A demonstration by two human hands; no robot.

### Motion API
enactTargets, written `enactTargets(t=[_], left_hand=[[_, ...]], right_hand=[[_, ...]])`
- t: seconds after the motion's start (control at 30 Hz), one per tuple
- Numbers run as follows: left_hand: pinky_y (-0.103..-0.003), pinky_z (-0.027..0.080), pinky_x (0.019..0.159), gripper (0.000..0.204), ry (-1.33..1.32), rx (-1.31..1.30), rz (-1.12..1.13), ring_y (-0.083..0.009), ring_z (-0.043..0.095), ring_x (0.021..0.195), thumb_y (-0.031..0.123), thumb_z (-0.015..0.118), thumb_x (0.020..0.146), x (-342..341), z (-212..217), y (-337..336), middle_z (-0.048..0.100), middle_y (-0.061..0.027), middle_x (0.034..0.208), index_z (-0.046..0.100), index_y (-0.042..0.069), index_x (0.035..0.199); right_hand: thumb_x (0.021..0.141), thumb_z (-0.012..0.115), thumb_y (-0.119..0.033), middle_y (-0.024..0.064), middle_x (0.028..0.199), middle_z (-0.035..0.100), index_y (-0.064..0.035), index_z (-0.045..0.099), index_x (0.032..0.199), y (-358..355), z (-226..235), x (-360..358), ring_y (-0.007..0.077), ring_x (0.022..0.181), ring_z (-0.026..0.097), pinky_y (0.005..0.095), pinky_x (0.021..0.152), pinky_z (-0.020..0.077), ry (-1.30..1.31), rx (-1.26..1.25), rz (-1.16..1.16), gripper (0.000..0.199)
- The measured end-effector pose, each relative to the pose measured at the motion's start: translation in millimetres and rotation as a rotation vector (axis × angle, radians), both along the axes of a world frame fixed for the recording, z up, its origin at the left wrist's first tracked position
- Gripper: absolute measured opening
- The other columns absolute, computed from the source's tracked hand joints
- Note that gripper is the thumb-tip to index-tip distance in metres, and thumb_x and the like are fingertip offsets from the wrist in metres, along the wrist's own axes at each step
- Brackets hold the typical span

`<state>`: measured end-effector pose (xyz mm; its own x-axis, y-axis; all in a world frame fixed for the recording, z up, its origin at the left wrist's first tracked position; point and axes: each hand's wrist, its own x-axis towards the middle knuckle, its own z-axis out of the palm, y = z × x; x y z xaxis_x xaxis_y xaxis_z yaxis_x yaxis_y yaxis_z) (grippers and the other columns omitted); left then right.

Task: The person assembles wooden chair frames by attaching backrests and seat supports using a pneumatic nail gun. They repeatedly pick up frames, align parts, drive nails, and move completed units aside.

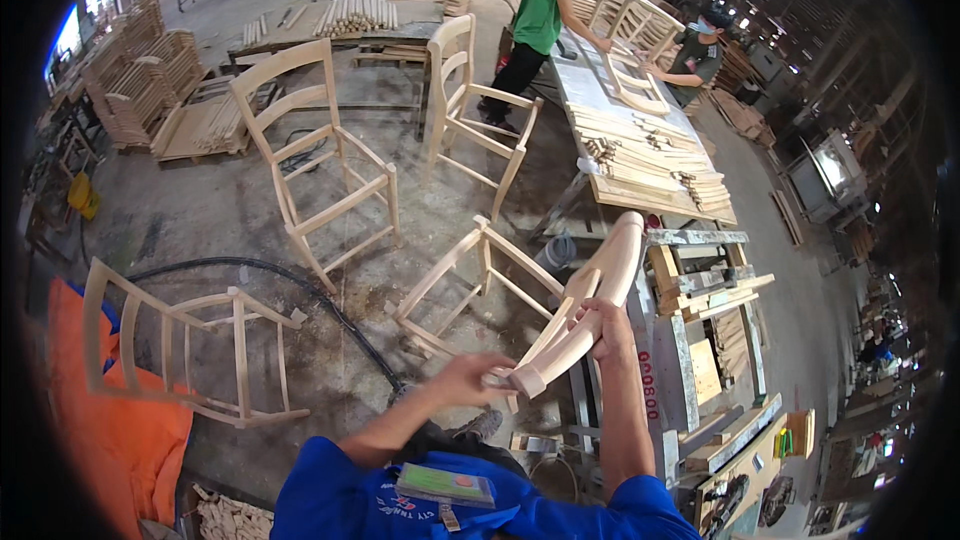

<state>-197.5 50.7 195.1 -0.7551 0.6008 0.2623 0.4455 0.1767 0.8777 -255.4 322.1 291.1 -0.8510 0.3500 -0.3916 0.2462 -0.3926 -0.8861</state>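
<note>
A blue shirt chest (480, 515) with a green-edged badge pocket (445, 485) is seen closest to the lens, at 6 o'clock, and 2 bare forearms rise from it. The left hand (470, 377) is closed around the near end of a curved wooden chair part (585, 315), its fingers wrapped at the rounded butt of the piece. The right hand (605, 325) is clamped over the middle of the same part, thumb side toward the camera. The curved part is held tilted, running from just below centre up toward 1 o'clock, where its pale tip ends near a grey workbench (690, 237). Behind it, just past centre, an unfinished chair frame (470, 285) is lying on its side on the concrete floor (220, 210). 2 bare wooden chairs are standing upright, 1 at 11 o'clock (315, 155) and 1 at 12 o'clock (475, 105). A ladder-back frame (180, 345) is lying at 8 o'clock beside an orange cloth (110, 420), with a black hose (300, 285) curving between. At 1 o'clock a long table (590, 90) stacked with wooden slats (640, 155) is attended by 2 other people, 1 in a green shirt (545, 5) and 1 in dark clothing (695, 55).
</note>
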Motion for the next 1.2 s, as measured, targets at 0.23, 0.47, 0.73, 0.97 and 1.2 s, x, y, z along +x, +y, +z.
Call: enactTargets(t=[0.23,0.47,0.73,0.97,1.2], left_hand=[[-0.046,0.046,0.110,0.102,-0.337,-0.706,0.652,-0.0447,0.057,0.130,0.067,0.074,0.082,-76,-81,-193,0.058,-0.0319,0.138,0.044,-0.004,0.149],[-0.040,0.055,0.065,0.061,-1.390,0.479,0.352,-0.0226,0.067,0.074,0.056,0.065,0.097,-25,-124,-144,0.067,-0.0099,0.087,0.058,0.001,0.120],[-0.025,0.040,0.042,0.032,-1.147,0.708,0.393,-0.0092,0.049,0.046,0.032,0.065,0.103,-58,-54,-150,0.050,0.0019,0.061,0.052,0.014,0.079],[-0.025,0.038,0.046,0.023,-0.716,0.825,0.168,-0.0086,0.045,0.051,0.025,0.066,0.103,-136,114,-102,0.048,0.0021,0.066,0.056,0.008,0.094],[-0.023,0.038,0.049,0.026,-0.498,0.909,-0.316,-0.0076,0.042,0.056,0.023,0.068,0.102,-163,206,86,0.046,0.0019,0.072,0.055,0.003,0.112]], right_hand=[[0.073,0.068,-0.005,0.0157,0.092,0.064,-0.0022,0.040,0.147,-95,134,17,0.0226,0.070,0.066,0.0405,0.058,0.0618,0.114,0.285,0.257,0.080],[0.075,0.071,-0.008,0.0185,0.095,0.065,0.0018,0.047,0.146,-140,283,50,0.0207,0.073,0.068,0.0331,0.065,0.0608,0.132,0.270,0.323,0.076],[0.077,0.072,-0.040,0.0185,0.104,0.064,0.0119,0.047,0.136,-126,376,156,0.0192,0.081,0.065,0.0314,0.068,0.0586,0.232,0.556,0.090,0.082],[0.084,0.074,-0.033,0.0161,0.102,0.065,0.0026,0.045,0.134,-54,432,360,0.0235,0.088,0.067,0.0377,0.076,0.0591,0.059,0.395,-0.106,0.068],[0.088,0.071,-0.029,0.0175,0.103,0.065,0.0013,0.045,0.132,-33,416,477,0.0262,0.090,0.068,0.0409,0.078,0.0593,-0.001,0.298,-0.427,0.059]])
